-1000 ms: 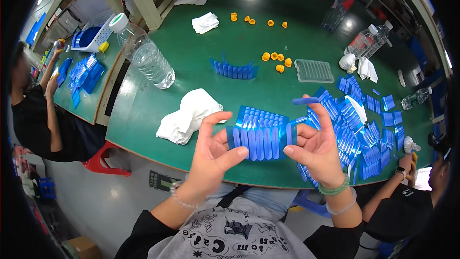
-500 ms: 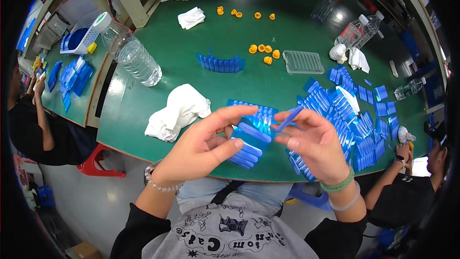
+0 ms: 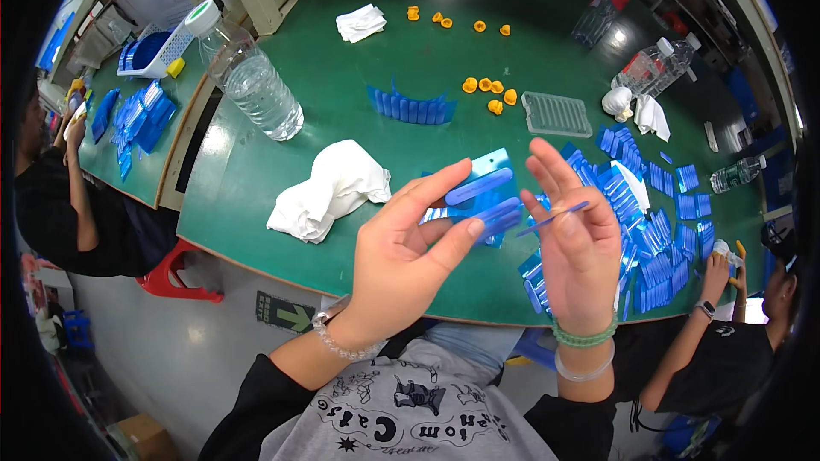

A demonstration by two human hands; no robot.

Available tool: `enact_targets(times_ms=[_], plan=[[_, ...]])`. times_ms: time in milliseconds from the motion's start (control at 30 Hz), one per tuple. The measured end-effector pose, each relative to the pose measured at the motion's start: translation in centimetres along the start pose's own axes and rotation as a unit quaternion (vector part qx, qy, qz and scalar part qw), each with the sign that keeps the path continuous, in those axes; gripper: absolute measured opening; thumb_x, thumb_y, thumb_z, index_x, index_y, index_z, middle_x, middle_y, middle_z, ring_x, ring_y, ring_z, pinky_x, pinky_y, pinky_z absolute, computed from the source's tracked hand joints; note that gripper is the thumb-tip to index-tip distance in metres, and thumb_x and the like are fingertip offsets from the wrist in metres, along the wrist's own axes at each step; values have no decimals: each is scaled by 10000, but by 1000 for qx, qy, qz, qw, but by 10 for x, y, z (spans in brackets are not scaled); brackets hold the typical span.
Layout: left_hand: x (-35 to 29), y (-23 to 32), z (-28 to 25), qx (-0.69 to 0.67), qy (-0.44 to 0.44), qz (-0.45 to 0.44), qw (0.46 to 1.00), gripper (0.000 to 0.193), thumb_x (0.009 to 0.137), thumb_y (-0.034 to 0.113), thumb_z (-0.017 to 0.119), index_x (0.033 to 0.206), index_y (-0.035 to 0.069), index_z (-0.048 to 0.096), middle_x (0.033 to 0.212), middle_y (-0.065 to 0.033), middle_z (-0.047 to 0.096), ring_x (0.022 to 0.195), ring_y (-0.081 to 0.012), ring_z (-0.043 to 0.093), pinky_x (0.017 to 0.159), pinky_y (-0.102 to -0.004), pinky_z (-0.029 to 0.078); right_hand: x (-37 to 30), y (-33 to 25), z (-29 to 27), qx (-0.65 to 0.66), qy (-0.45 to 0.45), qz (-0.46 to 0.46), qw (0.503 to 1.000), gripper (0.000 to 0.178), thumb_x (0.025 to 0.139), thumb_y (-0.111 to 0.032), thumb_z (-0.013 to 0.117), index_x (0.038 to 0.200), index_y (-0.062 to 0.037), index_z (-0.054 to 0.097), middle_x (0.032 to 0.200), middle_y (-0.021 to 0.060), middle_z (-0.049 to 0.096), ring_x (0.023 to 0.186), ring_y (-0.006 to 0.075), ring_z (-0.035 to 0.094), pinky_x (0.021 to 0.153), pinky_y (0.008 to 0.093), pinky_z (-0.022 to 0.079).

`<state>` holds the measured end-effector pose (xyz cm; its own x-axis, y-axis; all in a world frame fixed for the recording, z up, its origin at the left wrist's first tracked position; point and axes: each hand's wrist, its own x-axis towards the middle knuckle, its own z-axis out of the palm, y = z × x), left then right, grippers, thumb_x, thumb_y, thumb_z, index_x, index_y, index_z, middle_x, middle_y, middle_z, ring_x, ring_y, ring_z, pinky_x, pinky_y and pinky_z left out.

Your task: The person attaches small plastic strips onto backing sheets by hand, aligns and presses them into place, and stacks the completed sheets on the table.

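Left hand [image 3: 400, 263] is pinching blue ribbed sheet [image 3: 481, 187] between thumb and fingers, sheet jutting rightward past grip, above worktop [image 3: 342, 94]. Right hand [image 3: 581, 260] is grasping slim blue strip [image 3: 535, 225], left end sitting near sheet.

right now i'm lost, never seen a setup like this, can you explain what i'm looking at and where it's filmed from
There's no machine: these are a person's bare hands. The view comes from a wide fisheye camera worn on the head, looking down. The left hand holds a blue ribbed sheet; the right hand holds a thin blue strip. On the green table lie a heap of blue ribbed pieces at the right, small yellow cup-shaped pieces, a clear grooved tray and a crumpled white cloth; a clear plastic bottle stands at the left.
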<state>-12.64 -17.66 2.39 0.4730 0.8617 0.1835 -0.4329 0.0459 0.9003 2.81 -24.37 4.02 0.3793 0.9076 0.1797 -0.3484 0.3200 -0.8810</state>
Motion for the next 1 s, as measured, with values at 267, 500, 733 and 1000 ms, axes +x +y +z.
enact_targets(times_ms=[267, 500, 733, 1000], plan=[[-3, -5, 15, 38, -9, 70, 997, 498, 806, -107, 648, 1281, -52, 511, 1180, -141, 525, 1070, -197, 581, 873, -298, 563, -5, 10, 19, -42, 69, -35, 996, 65, 774, -45, 738, 789, -68, 680, 1383, 152, 432, 1313, 264, 342, 1056, 425, 309], [-4, -4, 17, 46, -5, 93, 995, 490, 812, -100, 647, 1281, -46, 515, 1177, -149, 531, 1059, -201, 593, 874, -299, 564, -8, 13, 15, -81, 70, -56, 993, 73, 774, -26, 736, 779, -62, 673, 1327, 141, 452, 1237, 246, 409, 1005, 387, 364], [-4, -5, 18, 41, 0, 84, 996, 469, 824, -89, 639, 1276, -50, 518, 1173, -147, 533, 1036, -194, 600, 861, -292, 569, -8, 15, 10, -108, 68, -67, 990, 77, 770, -9, 738, 793, -56, 681, 1277, 118, 470, 1173, 226, 461, 976, 363, 378], [-5, -8, 17, 54, 17, 87, 995, 412, 858, -55, 624, 1262, -40, 547, 1150, -134, 562, 935, -140, 618, 772, -240, 556, -8, 16, 10, -132, 69, -72, 986, 101, 751, -17, 760, 825, -56, 703, 1214, 96, 498, 1114, 203, 476, 947, 339, 377]])
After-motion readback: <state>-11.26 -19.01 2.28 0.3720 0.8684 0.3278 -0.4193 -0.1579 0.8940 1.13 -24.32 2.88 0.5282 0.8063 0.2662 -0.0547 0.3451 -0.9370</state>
